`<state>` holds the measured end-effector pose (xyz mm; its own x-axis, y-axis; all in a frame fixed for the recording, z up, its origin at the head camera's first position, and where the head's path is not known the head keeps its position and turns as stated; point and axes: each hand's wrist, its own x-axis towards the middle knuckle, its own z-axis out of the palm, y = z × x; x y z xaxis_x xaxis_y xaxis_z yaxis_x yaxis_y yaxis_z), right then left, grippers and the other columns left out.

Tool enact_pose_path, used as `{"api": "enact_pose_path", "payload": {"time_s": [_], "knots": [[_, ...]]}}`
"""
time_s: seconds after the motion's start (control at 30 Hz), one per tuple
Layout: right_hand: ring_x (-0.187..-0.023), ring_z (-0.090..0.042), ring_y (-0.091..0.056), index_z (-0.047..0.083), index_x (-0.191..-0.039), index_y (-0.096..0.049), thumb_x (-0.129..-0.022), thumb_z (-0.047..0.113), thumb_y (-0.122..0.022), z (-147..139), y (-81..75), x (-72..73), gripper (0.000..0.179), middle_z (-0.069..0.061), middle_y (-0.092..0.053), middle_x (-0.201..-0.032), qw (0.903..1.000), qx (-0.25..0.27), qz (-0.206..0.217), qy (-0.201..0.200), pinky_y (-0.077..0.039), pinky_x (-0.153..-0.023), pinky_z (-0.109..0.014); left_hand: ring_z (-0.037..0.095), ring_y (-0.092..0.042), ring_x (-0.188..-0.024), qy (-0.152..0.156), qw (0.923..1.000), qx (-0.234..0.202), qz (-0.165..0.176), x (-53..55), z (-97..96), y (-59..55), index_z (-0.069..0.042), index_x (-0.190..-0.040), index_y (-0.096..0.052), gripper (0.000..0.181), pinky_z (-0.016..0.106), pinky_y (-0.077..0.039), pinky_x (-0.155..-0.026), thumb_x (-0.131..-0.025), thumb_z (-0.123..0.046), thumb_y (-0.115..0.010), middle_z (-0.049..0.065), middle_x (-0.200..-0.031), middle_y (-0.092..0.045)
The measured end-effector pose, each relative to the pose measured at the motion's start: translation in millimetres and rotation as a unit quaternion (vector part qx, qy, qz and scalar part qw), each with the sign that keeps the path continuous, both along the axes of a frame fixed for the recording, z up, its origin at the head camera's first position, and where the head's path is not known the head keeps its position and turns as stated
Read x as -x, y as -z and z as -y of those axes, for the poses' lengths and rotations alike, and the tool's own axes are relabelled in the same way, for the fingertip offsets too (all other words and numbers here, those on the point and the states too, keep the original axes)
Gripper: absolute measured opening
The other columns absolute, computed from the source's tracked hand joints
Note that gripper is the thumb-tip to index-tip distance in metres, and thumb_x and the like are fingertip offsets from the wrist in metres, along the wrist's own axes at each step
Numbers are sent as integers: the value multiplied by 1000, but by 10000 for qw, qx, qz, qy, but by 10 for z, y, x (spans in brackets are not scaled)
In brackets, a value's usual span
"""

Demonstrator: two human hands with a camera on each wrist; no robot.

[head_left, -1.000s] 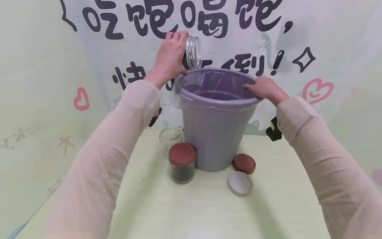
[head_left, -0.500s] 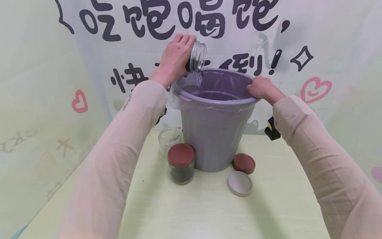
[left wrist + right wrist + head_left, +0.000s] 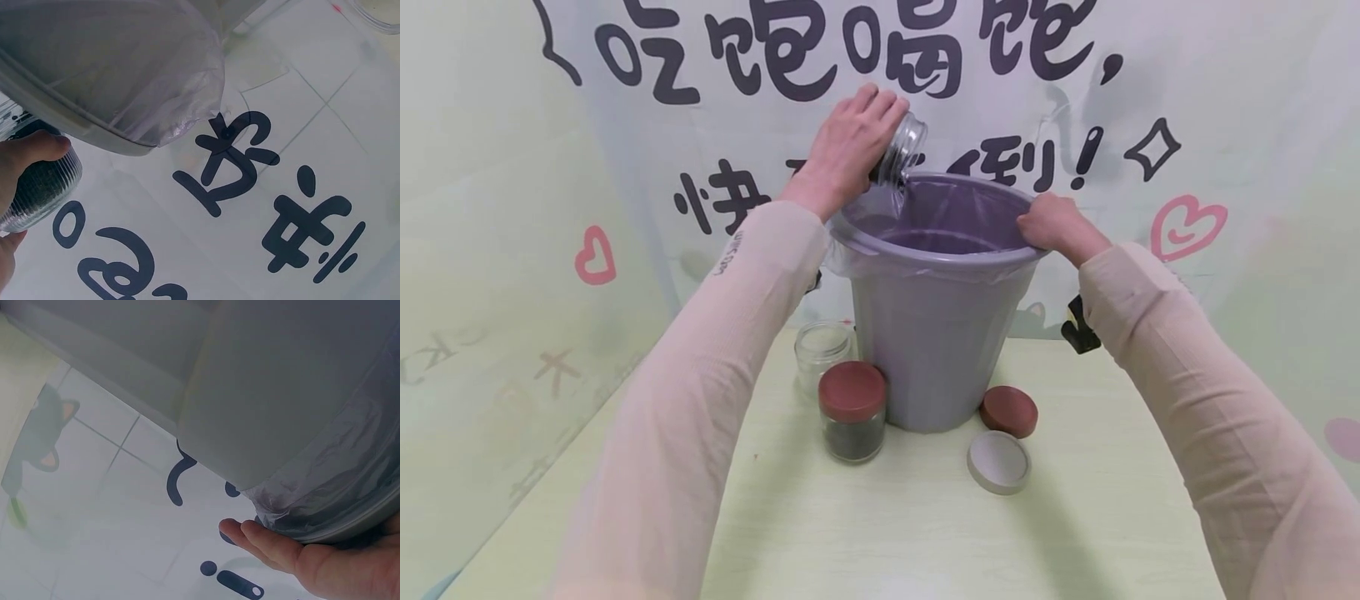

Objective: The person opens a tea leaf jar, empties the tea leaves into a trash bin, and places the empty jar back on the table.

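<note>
Over the left part of the bin's mouth, my left hand (image 3: 852, 143) grips a glass jar (image 3: 907, 148), tipped with its opening down toward the bin. In the left wrist view dark contents show inside the ribbed jar (image 3: 49, 184). A clear streak hangs below the jar's mouth; whether it is liquid or liner I cannot tell. The grey-purple trash bin (image 3: 936, 350) stands upright, lined with a clear plastic bag (image 3: 187, 106). My right hand (image 3: 1060, 225) holds the bin's rim on the right side, fingers (image 3: 272, 545) outside over the folded liner.
Left of the bin stand a red-lidded jar (image 3: 852, 417) with dark contents and an open glass jar (image 3: 822, 346). A red lid (image 3: 1009, 411) and a pale lid (image 3: 999, 462) lie at its right front. A printed sheet (image 3: 1210, 100) hangs behind.
My left hand has moved right and slightly down, tipping the jar further over the bin. My right hand stays on the rim, its thumb now tucked in closer.
</note>
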<state>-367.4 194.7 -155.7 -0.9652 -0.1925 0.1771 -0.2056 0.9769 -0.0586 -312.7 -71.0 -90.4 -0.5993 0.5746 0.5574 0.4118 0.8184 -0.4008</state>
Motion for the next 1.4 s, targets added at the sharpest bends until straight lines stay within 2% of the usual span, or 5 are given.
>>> {"api": "enact_pose_path", "payload": {"time_s": [0.17,0.2,0.63,1.17,1.4], "knots": [[-91,-45,-51,-16,-87,-53,-85,12,-31,315,-271,-669,35,-35,-51,-99,9993,187,308,137,-40,-85,-49,31,-39,-112,104,9998,166,-78,-1,-16,-4,2,-122,-38,64,39,-39,-93,-62,17,-55,18,-121,-44],[-92,-45,-51,-17,-88,-52,-85,12,-31,321,-275,-686,36,-35,-51,-99,9993,200,299,141,-40,-85,-49,31,-38,-112,108,9996,226,-107,0,-20,-4,2,-122,-39,63,38,-39,-93,-63,17,-54,18,-121,-44],[-86,-44,-53,-14,-81,-53,-85,12,-31,312,-283,-686,35,-35,-52,-95,9998,-80,178,-13,-40,-82,-50,32,-39,-112,326,9956,660,-582,36,-33,39,2,-118,-41,54,38,-40,-87,-67,19,-49,20,-124,-43],[-86,-42,-52,-10,-77,-51,-84,11,-31,305,-280,-693,30,-35,-53,-96,9998,17,216,24,-39,-84,-49,32,-36,-118,373,9887,1285,-678,38,-25,50,1,-120,-39,54,39,-34,-97,-70,21,-45,20,-123,-42],[-87,-43,-52,-10,-76,-51,-85,11,-31,310,-274,-700,31,-36,-53,-96,9997,-91,210,8,-40,-83,-50,31,-35,-120,519,9878,1304,-669,36,-41,45,1,-119,-40,53,39,-30,-101,-70,22,-45,19,-124,-42]]}}
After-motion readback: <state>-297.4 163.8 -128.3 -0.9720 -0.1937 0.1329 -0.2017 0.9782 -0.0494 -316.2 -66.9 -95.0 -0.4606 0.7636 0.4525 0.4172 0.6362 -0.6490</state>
